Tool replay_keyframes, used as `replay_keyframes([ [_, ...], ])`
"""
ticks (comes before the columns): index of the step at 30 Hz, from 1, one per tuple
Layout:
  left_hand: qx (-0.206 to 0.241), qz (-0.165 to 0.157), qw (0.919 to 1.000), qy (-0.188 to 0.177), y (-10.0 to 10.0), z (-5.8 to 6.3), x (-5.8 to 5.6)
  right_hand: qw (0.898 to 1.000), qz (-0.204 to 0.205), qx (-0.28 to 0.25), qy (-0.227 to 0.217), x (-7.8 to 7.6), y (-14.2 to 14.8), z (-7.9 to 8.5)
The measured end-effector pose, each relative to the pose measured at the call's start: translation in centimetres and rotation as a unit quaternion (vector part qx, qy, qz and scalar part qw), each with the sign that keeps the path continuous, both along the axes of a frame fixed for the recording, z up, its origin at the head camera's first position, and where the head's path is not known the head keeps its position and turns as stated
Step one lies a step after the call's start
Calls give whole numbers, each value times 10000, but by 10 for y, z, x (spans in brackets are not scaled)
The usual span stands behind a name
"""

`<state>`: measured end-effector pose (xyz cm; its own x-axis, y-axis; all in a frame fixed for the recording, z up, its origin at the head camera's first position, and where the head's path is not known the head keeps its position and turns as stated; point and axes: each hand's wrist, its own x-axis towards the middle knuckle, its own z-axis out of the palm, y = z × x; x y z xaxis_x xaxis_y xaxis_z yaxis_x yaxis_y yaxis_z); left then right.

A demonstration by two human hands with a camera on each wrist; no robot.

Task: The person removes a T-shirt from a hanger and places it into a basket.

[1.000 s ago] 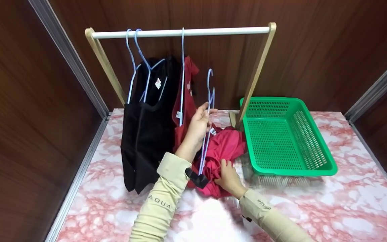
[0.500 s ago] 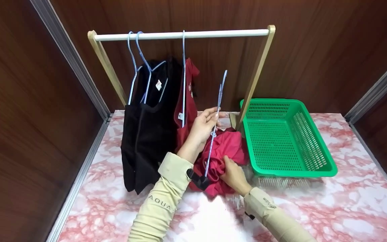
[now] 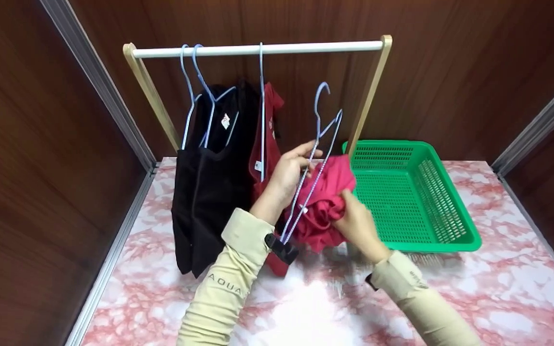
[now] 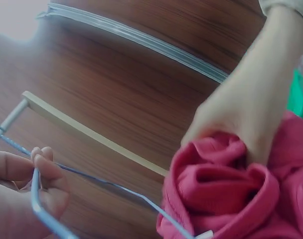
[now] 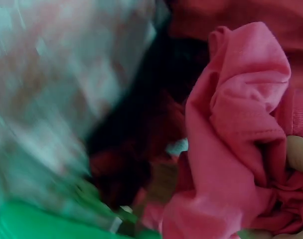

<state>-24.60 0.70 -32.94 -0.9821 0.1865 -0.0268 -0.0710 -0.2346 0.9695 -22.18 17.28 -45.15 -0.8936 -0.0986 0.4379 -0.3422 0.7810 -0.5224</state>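
Observation:
My left hand [image 3: 284,177] pinches a lilac-blue wire hanger [image 3: 317,115] in the head view, its hook pointing up and its frame slanting down towards me. In the left wrist view, that hand's curled fingers close round one wire of the hanger. My right hand [image 3: 359,225] grips a bunched pink-red garment [image 3: 327,211], just right of the hanger. The hanger's wires overlap the cloth in the head view, with a small white tag beside them. Folds of the pink garment [image 5: 231,124] fill much of the right wrist view, where the thumb presses into the cloth.
A rack with a white bar [image 3: 306,48] and wooden legs stands behind. Black garments [image 3: 214,192] and a dark red shirt [image 3: 271,144] hang from it on similar hangers. A green plastic basket [image 3: 416,247] sits at the right on the marbled tabletop [image 3: 512,288].
My right hand has lifted the pink garment up and slightly right, off the pile. The hanger in my left hand has shifted right and turned, so its two wires now show apart.

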Motion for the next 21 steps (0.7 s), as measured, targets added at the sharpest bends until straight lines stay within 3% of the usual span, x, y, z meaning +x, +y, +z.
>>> replay_keyframes([
  [8, 31, -90, 9999, 133, 5, 27, 3, 9973, -288, 277, 613, -6, 29, 31],
  [14, 82, -246, 9994, 235, 7, 31, 0, 9954, -476, 349, 753, -11, 54, 38],
  [21, 20, -247, 9992, 322, 7, 31, -3, 9905, -875, 175, 1045, -18, 91, 32],
])
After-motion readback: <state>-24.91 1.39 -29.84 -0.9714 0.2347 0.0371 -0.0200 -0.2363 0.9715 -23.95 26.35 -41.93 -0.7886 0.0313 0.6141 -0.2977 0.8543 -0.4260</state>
